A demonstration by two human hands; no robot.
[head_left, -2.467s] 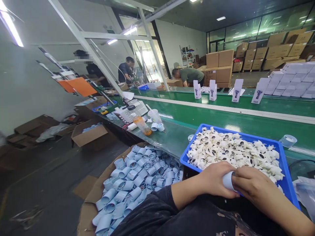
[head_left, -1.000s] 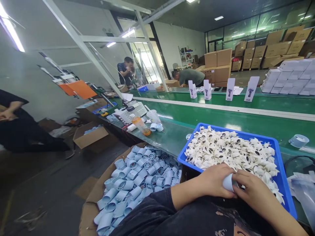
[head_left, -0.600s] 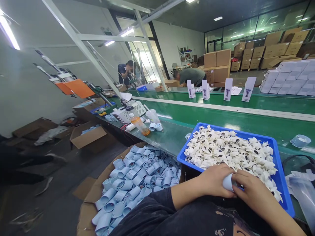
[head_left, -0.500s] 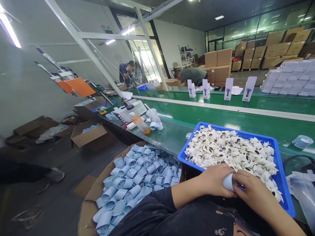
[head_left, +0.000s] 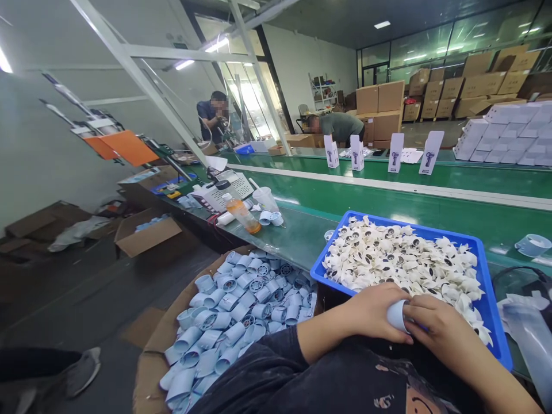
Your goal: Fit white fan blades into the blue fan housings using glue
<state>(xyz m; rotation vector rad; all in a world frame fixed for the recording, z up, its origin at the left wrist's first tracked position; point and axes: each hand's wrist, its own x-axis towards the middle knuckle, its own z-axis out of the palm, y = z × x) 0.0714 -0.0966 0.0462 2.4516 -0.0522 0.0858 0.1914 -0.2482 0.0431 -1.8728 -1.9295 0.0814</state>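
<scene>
My left hand [head_left: 373,313] and my right hand [head_left: 435,328] meet low in the view, both closed round one pale blue plastic tube [head_left: 397,315]. They sit at the near edge of a blue tray [head_left: 491,313] heaped with several small white fan impellers [head_left: 401,261]. To the left, below table level, a cardboard box [head_left: 149,368] holds several more pale blue tubes [head_left: 239,313]. Whatever lies inside the held tube is hidden by my fingers.
A green conveyor belt [head_left: 388,201] runs across behind the tray, with upright white product boxes [head_left: 394,152] on it. A bottle of orange drink [head_left: 241,214], cups and a machine stand at left. Two people work far off; someone's shoe [head_left: 81,371] shows at bottom left.
My hands have stayed clasped on the tube. A person who crossed the floor at left has moved on, leaving only a shoe in view at the bottom left. The view shifted slightly.
</scene>
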